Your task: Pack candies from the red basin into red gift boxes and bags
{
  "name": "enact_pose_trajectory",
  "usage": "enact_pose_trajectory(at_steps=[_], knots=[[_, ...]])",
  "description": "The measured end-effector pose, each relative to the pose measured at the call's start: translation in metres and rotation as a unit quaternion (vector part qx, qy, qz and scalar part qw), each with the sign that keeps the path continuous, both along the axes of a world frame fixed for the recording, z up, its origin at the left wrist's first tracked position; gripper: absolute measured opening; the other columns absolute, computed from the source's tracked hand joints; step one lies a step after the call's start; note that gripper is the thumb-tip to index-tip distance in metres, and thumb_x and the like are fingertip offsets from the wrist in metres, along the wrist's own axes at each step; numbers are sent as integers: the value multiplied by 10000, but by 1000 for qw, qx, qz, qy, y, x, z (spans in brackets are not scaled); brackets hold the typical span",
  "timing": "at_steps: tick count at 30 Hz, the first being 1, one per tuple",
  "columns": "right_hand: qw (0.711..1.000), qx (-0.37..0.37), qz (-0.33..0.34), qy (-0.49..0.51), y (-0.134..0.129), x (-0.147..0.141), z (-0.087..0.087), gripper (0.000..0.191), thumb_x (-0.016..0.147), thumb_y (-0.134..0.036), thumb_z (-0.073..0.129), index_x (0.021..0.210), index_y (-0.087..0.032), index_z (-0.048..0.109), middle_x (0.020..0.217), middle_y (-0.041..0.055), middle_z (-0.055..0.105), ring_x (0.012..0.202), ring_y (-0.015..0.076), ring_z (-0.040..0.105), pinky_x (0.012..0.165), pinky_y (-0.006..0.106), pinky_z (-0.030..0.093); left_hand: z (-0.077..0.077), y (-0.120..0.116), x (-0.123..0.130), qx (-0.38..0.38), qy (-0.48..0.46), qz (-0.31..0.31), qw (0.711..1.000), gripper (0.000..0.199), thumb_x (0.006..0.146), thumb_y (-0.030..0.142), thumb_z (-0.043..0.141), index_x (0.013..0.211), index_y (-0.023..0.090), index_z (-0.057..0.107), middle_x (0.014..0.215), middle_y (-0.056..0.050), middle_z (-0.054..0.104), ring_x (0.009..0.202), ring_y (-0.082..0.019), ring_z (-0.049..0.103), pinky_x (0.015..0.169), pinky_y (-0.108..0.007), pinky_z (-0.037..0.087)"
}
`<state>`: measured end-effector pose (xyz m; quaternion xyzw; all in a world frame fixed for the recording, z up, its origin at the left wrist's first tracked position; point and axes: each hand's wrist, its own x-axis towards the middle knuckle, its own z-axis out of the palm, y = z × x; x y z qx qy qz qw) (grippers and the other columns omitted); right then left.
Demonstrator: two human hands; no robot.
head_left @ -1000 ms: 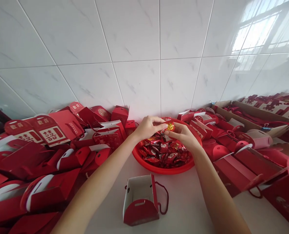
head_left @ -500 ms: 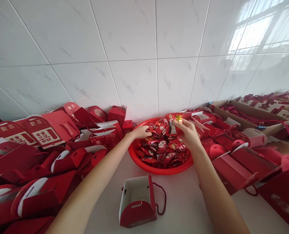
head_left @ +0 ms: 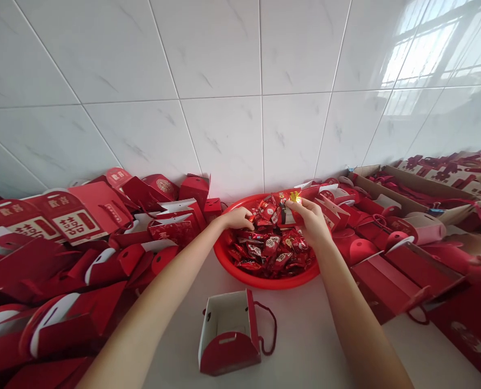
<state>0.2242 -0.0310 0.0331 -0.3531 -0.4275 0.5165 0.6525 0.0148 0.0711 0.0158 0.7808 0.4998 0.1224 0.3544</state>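
Observation:
A red plastic basket [head_left: 265,282] holds a heap of red-wrapped candies [head_left: 271,246] with white and gold print. My left hand [head_left: 237,218] reaches over its left rim, fingers curled and pinched on a small red wrapped candy [head_left: 252,219]. On the other side, my right hand [head_left: 312,220] grips a larger red packet [head_left: 287,201] with a shiny gold corner between thumb and fingers, above the heap. Nearer to me stands an open red gift box [head_left: 232,354] with a white inside and a cord handle. It looks empty, and neither hand touches it.
Many red gift boxes [head_left: 78,319] crowd the table at left, and more boxes [head_left: 406,273] lie at right. A cardboard carton [head_left: 411,181] with red ribbons stands at the back right. Another person's hand [head_left: 478,248] shows at the right edge. A tiled wall [head_left: 220,140] rises behind.
My right hand has lowered the packet slightly, and it now tilts over the candies. My left hand has shifted a little right, its fingers more drawn together. The open box has not moved.

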Motion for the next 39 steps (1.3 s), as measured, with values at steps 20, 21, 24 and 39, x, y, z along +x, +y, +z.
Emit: enact_pose_trajectory(at_steps=[20,21,24,39], knots=[[1000,-10,3,-12,1,-1,-4,265,564,-405,891,706,-218,768,757,31,772,718,234,711,658,317,559,16,-26,-5,61,-239,104,964,501,786,558,692,1089,162,739,1001,-75,775,968,-249,703,872,-351,539],[1000,-8,4,-14,1,0,-4,266,572,-406,888,721,-217,774,748,32,770,715,235,712,653,317,557,17,-27,-5,73,-227,111,965,484,794,547,685,1081,160,740,1038,-78,771,1008,-255,692,898,-348,526],[1000,-3,5,-17,1,0,-4,282,592,-420,883,756,-212,785,728,34,765,713,234,714,654,317,554,21,-32,-3,80,-187,98,974,458,786,530,700,1051,159,750,1057,-76,770,1042,-266,678,929,-337,503],[1000,-6,-5,-28,3,1,-5,288,567,-429,895,712,-219,763,703,24,752,670,229,697,657,332,561,-2,1,-4,52,-1,108,993,286,941,346,657,1149,151,669,1177,-79,685,1052,-245,664,914,-418,560]])
